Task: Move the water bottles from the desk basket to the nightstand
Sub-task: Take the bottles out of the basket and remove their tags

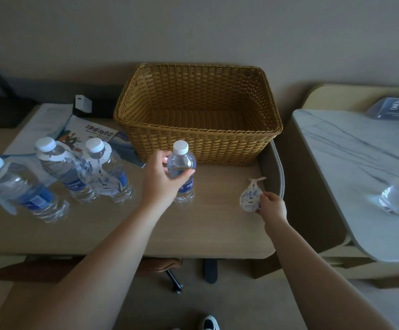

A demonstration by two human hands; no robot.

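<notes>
Left hand (161, 173) grips an upright water bottle (181, 173) before the wicker basket (197, 113); right hand (271, 206) pinches a paper tag (251, 196).

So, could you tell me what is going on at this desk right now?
A person stands at the desk. Their left hand has a grip on an upright water bottle in front of the wicker basket, which looks empty. Their right hand pinches a paper neck tag. Three more bottles stand on the desk to the left.
</notes>
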